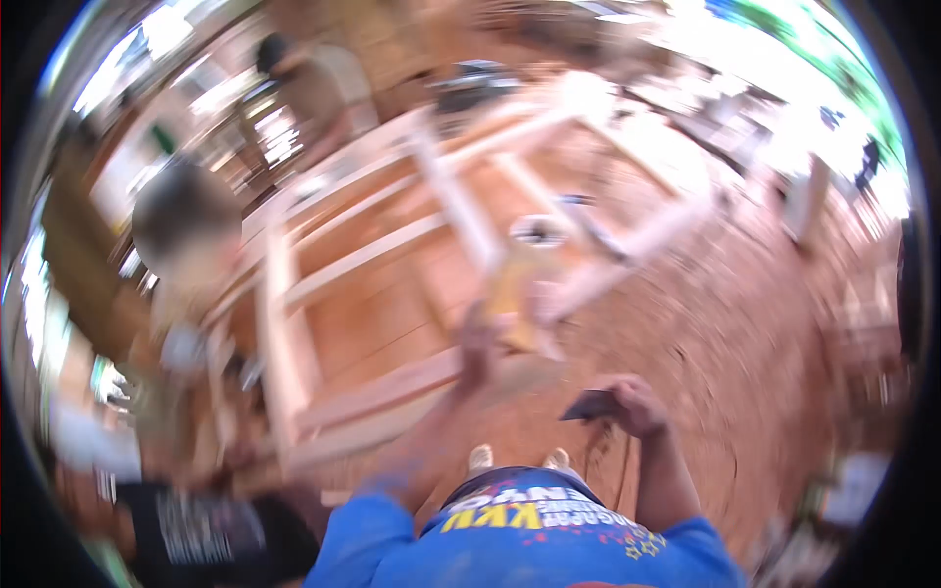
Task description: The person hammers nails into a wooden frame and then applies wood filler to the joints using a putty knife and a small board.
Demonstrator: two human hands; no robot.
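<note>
The step in hand appeared to be carrying a yellow can (521,284) out over the wooden frame (284,323). It would have gone best with the can kept upright and the arm moved slowly, because the whole view was smeared by motion and a tilted can could have spilled onto the pale rails. The left hand (477,345) was stretched forward and seemed to be closed around the lower side of the can, though the blur hid how the fingers lay. A firmer grip nearer the can's middle would probably have steadied it. The right hand (639,405) stayed low and close to the body, curled shut on a dark flat piece (590,404). What that piece was could not be told, and it was best kept clear of the can. The can was held in the air just above the near rail of the frame, which lay flat on the reddish floor (745,323). It looked tall and narrow, with a dull yellow body and a pale round top, and it could not be seen whether that top was open or capped. A co-worker in a black shirt (196,524) was crouched at the frame's near left corner, well apart from both hands.
</note>
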